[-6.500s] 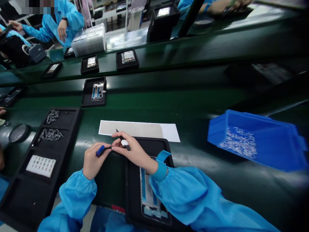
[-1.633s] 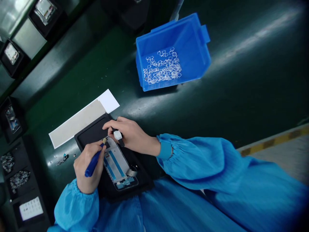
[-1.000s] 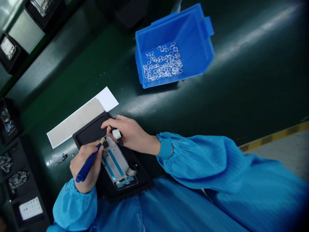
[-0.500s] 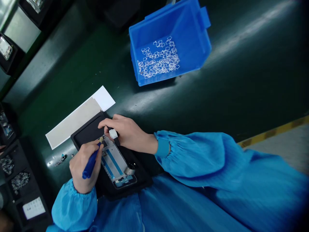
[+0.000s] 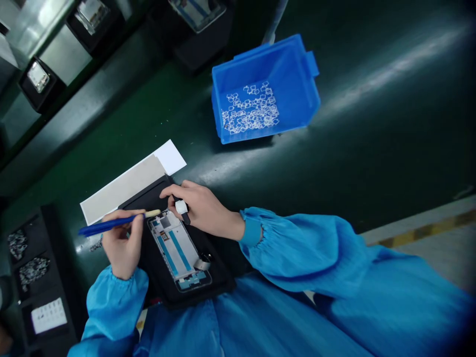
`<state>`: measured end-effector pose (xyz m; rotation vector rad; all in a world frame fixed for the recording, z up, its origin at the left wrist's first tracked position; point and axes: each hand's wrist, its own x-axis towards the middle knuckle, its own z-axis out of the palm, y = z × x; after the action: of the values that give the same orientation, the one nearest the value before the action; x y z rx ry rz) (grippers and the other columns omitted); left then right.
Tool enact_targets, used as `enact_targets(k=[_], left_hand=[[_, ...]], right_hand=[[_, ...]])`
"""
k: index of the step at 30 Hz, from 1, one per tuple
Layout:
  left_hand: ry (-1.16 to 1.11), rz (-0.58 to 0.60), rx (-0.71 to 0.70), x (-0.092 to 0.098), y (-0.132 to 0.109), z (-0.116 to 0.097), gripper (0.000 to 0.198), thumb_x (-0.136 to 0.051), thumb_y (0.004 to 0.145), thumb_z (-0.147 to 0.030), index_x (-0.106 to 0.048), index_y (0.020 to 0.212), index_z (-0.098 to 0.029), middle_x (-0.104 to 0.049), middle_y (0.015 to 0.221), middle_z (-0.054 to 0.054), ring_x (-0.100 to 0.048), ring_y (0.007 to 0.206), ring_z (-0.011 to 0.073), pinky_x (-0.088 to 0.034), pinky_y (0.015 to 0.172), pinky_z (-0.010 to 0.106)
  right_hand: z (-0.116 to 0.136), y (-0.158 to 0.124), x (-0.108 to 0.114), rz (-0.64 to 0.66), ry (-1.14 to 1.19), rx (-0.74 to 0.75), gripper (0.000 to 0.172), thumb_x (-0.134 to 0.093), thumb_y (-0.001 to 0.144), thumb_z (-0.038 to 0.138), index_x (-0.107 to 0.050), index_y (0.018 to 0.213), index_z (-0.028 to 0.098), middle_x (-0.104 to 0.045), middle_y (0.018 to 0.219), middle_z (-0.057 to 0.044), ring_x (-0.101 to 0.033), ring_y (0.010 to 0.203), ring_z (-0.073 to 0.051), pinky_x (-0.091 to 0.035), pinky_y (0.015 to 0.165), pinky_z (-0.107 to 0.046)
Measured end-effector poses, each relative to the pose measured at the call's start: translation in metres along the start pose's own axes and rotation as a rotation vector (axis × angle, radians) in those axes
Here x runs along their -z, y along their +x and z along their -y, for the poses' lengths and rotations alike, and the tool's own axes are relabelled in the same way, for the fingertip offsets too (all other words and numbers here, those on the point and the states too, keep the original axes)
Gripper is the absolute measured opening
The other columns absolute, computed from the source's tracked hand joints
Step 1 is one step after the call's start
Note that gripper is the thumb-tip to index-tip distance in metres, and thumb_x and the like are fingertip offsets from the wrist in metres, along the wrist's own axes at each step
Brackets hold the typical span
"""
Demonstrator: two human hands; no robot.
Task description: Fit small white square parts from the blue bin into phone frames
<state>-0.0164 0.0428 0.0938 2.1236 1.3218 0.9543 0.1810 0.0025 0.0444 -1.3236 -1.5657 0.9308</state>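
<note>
My left hand (image 5: 122, 243) is closed around a slim blue-handled tool (image 5: 107, 225) with a cream-coloured tip. The tip is near the upper edge of an open phone frame (image 5: 182, 253), which has blue strips and a loose silvery flex piece at its lower right. This frame lies in a black tray (image 5: 219, 277) against my body. Over the frame's upper right corner, my right hand (image 5: 204, 206) has its fingers bent. A small white-topped black item (image 5: 182, 208) shows at those fingers; its kind is unclear, and the fingertips are partly hidden.
Beyond the tray lies a white sheet with a beige strip (image 5: 126, 188). A blue bin (image 5: 301, 94) holds many small white square frames. At the left stands a black compartment tray (image 5: 48, 223) with small parts. More phone parts sit in black holders (image 5: 55, 89) at the upper left.
The blue tool in my left hand has swung from steep to nearly level, its rear end now pointing left. My right hand stays at the frame's corner. The camera view has shifted.
</note>
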Motion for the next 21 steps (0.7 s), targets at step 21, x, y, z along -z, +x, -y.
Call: enact_targets(k=[21], left_hand=[[0.934,0.415,-0.672,0.001,-0.016,-0.002,0.040,-0.062,0.076,-0.008,-0.070,0.113,-0.020,-0.058,0.079,0.002,-0.053,0.050,0.0155,-0.039,0.044,0.029]], right_hand=[[-0.002,0.005,0.118,-0.716,-0.628,-0.036,0.022,-0.058,0.089,0.017,-0.063,0.109,0.024,-0.068,0.089,-0.006,-0.063,0.087,-0.028,-0.051,0.075,-0.040]])
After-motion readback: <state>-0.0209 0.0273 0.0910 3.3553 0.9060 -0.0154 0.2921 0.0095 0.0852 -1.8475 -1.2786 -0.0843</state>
